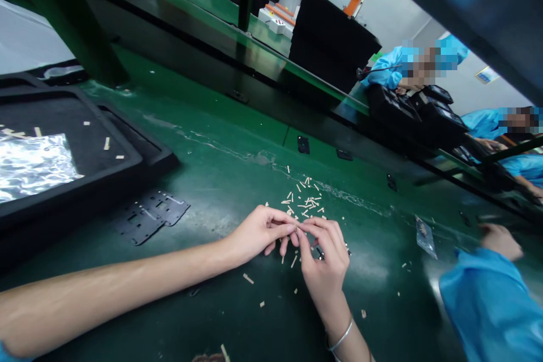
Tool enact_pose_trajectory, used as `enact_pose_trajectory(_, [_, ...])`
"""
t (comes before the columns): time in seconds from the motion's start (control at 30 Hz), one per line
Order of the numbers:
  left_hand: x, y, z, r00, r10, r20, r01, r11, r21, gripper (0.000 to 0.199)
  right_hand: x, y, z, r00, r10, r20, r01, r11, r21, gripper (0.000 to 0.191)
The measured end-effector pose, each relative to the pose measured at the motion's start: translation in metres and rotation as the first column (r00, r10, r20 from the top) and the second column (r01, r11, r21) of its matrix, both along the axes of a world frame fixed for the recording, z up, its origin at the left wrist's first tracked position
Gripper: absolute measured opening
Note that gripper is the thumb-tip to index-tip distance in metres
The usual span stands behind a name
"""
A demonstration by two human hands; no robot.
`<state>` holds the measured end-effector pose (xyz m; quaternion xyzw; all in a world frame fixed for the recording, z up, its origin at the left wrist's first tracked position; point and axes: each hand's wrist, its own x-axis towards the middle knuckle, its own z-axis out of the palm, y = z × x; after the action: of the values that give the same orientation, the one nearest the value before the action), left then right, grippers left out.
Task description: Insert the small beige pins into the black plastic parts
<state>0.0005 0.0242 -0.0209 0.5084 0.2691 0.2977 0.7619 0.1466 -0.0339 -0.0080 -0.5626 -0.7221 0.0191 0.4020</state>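
My left hand [261, 232] and my right hand [324, 254] meet above the green bench mat [237, 147], their fingertips together. Between the fingertips is a tiny pale strip [298, 227], which seems pinched by both hands. A loose heap of similar pale strips [303, 201] lies just beyond the fingers, and more are scattered around my hands. A small dark part [319, 252] sits under my right fingers, partly hidden. A silver bangle [340, 335] circles my right wrist.
A black foam tray [72, 147] holding foil and a few strips stands at the left. Black perforated plates [150, 216] lie beside it. At the right are a small clear bag [425, 236] and a co-worker's blue-sleeved hand [500, 240]. Other blue-clad people sit across the bench.
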Motion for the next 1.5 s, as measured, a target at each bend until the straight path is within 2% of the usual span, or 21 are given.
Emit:
enact_pose_trajectory(0.1, [0.001,-0.001,-0.001,1.0,0.001,0.006,-0.001,0.999,-0.036,0.024,-0.001,0.0,0.002,0.999,-0.045,0.007,0.045,0.999,0.029,0.016])
enact_pose_trajectory(0.2, [0.001,-0.001,-0.001,1.0,0.002,-0.009,-0.003,1.0,-0.007,0.024,-0.003,0.0,0.004,0.998,-0.056,0.0,0.056,0.998,0.018,0.013])
enact_pose_trajectory(0.27, [0.0,-0.002,0.0,0.997,0.032,-0.073,-0.026,0.997,0.079,0.022,-0.003,0.0,0.004,1.0,-0.026,0.01,0.026,0.999,0.023,0.012])
enact_pose_trajectory(0.33, [-0.002,-0.003,0.002,0.984,0.1,-0.147,-0.065,0.971,0.229,0.019,-0.003,0.0,0.004,1.0,0.0,0.012,0.0,0.999,0.035,0.014])
enact_pose_trajectory(0.47, [-0.005,-0.004,0.004,0.958,0.19,-0.216,-0.067,0.877,0.476,0.02,-0.003,-0.001,0.002,1.0,-0.009,-0.016,0.01,1.0,0.028,0.015])
enact_pose_trajectory(0.6, [-0.006,-0.006,0.004,0.952,0.217,-0.214,-0.046,0.796,0.603,0.024,-0.003,-0.001,0.0,0.998,-0.054,-0.017,0.055,0.998,0.038,0.011])
enact_pose_trajectory(0.8, [-0.006,-0.008,-0.003,0.933,0.301,-0.197,-0.057,0.665,0.745,0.026,-0.005,-0.001,0.002,0.999,-0.033,0.008,0.033,0.999,0.024,0.015])
enact_pose_trajectory(0.87, [-0.007,-0.007,-0.006,0.921,0.336,-0.196,-0.033,0.569,0.822,0.027,-0.005,-0.001,0.003,0.999,-0.033,-0.014,0.033,0.999,-0.005,0.014])
enact_pose_trajectory(1.0, [-0.009,-0.005,-0.01,0.886,0.416,-0.205,0.062,0.331,0.942,0.029,-0.005,-0.001,0.006,0.998,-0.035,-0.055,0.032,0.997,-0.067,0.011])
enact_pose_trajectory(1.17, [-0.011,-0.005,-0.01,0.85,0.491,-0.19,0.113,0.183,0.977,0.03,-0.003,0.0,0.003,0.998,-0.021,-0.052,0.018,0.998,-0.063,0.012])
enact_pose_trajectory(1.27, [-0.01,-0.005,-0.01,0.853,0.494,-0.169,0.124,0.123,0.985,0.029,-0.003,0.0,0.002,0.999,-0.026,-0.037,0.025,0.999,-0.036,0.011])
enact_pose_trajectory(1.5, [-0.008,-0.002,-0.014,0.832,0.548,-0.082,0.049,0.075,0.996,0.026,-0.003,0.001,0.002,0.997,0.014,-0.074,-0.016,1.0,-0.026,0.012])
